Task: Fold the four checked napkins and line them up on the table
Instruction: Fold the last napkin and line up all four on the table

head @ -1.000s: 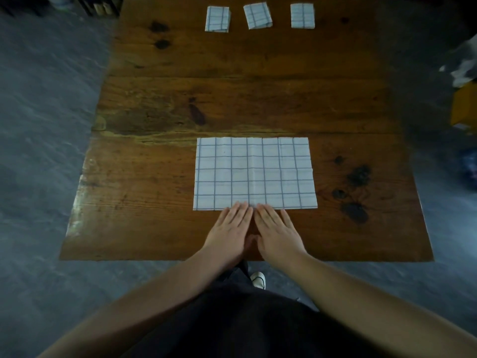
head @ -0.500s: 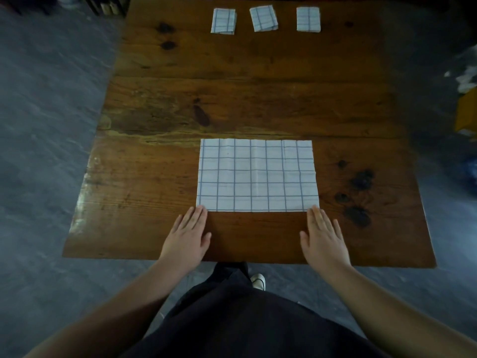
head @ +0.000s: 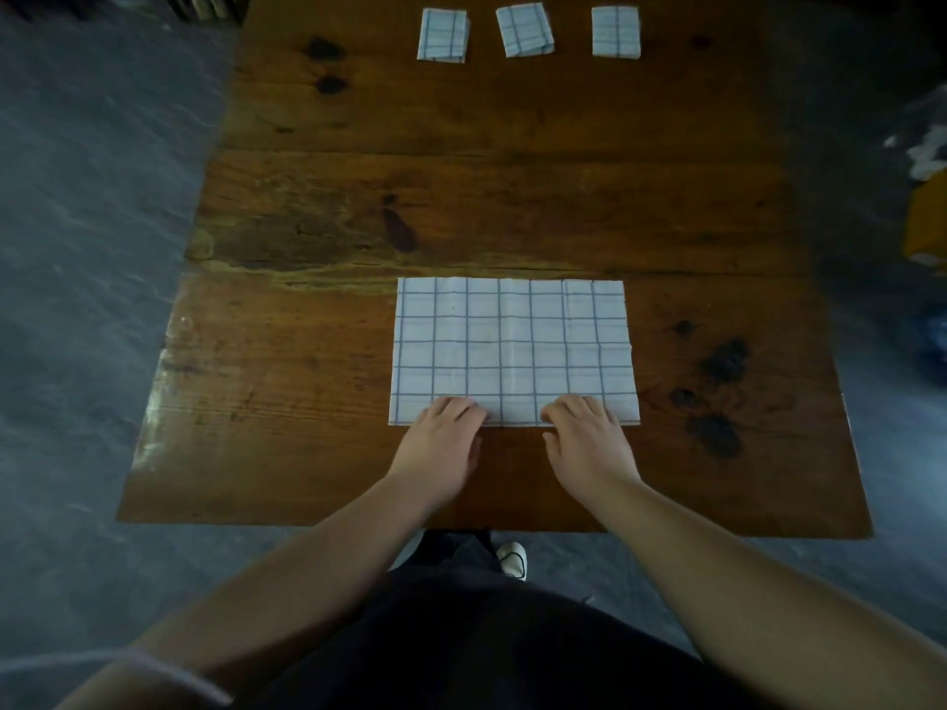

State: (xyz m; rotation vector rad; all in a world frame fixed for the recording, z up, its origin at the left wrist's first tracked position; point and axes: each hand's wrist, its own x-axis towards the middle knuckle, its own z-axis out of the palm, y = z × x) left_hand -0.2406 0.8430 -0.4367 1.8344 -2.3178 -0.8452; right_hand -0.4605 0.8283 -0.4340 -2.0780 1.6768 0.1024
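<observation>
I see a white, blue-checked cloth napkin (head: 512, 340) lying flat as a wide rectangle on the near half of the brown wooden worktop (head: 512, 171). My left hand (head: 443, 443) and right hand (head: 589, 443) sit apart on its near hem, fingers curled over the edge, each gripping the cloth. A row of three folded checked napkins (head: 523, 30) lies along the far edge, well apart from it.

L hand (head: 443, 443) + R hand (head: 589, 445) | in fr corners | fingers curl on napkin (head: 512, 345) edge
</observation>
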